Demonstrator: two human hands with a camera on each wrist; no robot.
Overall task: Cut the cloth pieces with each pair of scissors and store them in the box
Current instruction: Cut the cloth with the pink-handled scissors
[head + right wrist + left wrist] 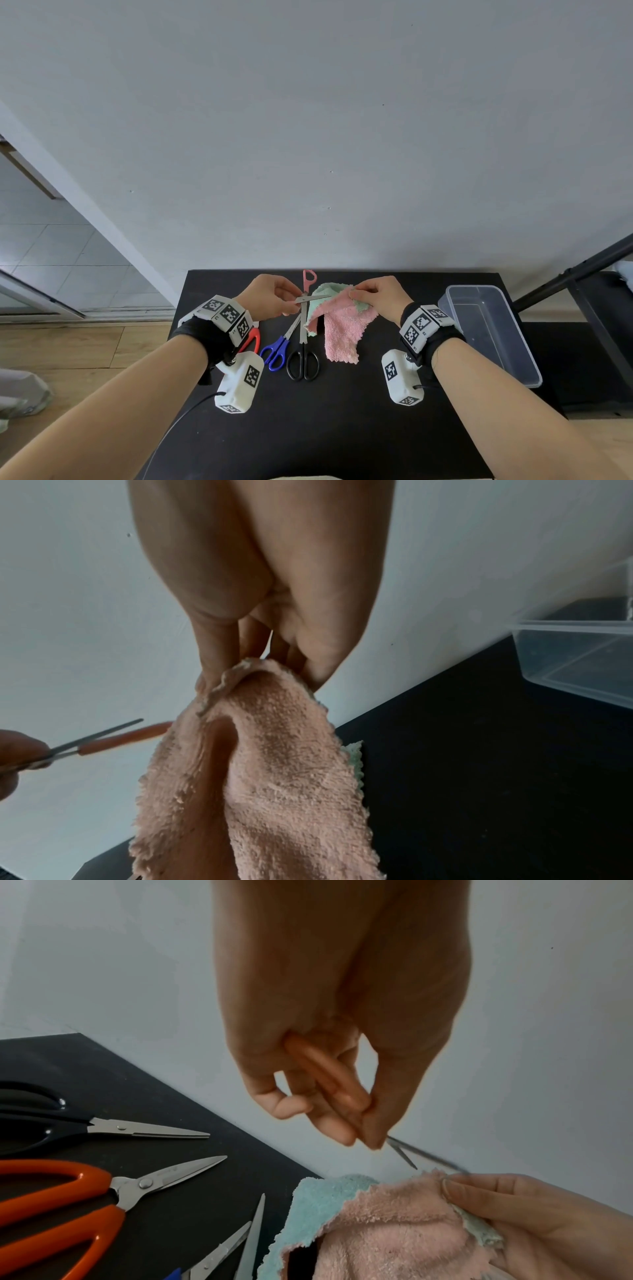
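My left hand (282, 298) grips the pink-handled scissors (311, 298) above the black table (342, 428). In the left wrist view my fingers (342, 1112) curl round a pink handle (329, 1077), and the thin blades stand apart, pointing at the cloth's top edge. One pink handle loop (309, 275) sticks up free. My right hand (373, 294) pinches the top of a pink and pale green cloth (342, 325), which hangs down to the table. The right wrist view shows the cloth (274, 764) draped below my fingers (212, 669), with the scissors (113, 739) at its left.
Three more pairs of scissors lie left of the cloth: black (303, 365), blue (274, 353) and orange-red (251, 337). A clear plastic box (489, 329) stands empty at the table's right edge. A black stand (582, 267) leans beyond it. A wall rises behind the table.
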